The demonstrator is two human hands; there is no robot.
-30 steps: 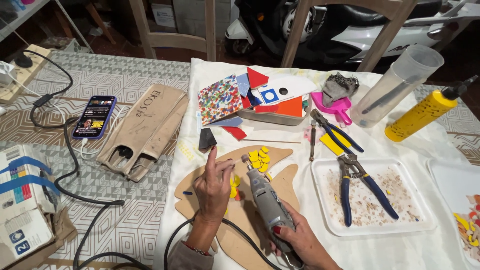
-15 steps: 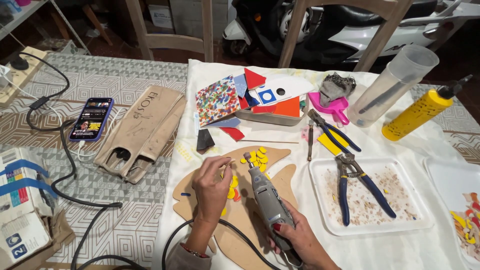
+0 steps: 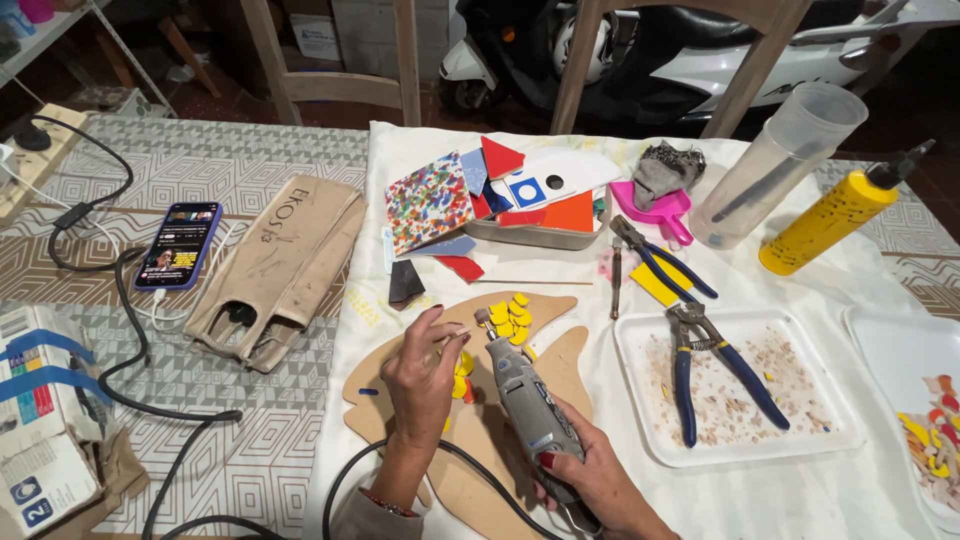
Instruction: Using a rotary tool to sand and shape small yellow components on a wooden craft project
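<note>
A: State the position of the hands relative to the board [image 3: 500,420].

B: Both are over the board, close together but not touching. The right hand [image 3: 590,475] is clamped around the body of the grinder [image 3: 525,400], low on the barrel, so the tip points up and away toward the yellow chips [image 3: 510,315]. The left hand [image 3: 420,375] sits just left of the grinder tip, fingers pinched on a small piece; the piece itself is too small to identify.

A: Why is the piece held there?

B: Judged from the pose, the pinch brings the piece to the tip while the board underneath catches dust and gives a rest for the wrist.

A: The cord [image 3: 180,440]?

B: It trails off the board's near edge and runs left across the worktop [image 3: 250,180], clear of both hands.

A: What lies to the right of the board?

B: A white tray [image 3: 650,440] with blue pliers [image 3: 710,370] lying in it among pale fragments, probably set there so offcuts stay contained.

A: Beyond the board?

B: A tin [image 3: 540,237] stacked with coloured tiles [image 3: 430,200], within reach. Further right of it stand a yellow bottle [image 3: 830,215] and a clear cup [image 3: 775,165], both tilted in this view.
</note>
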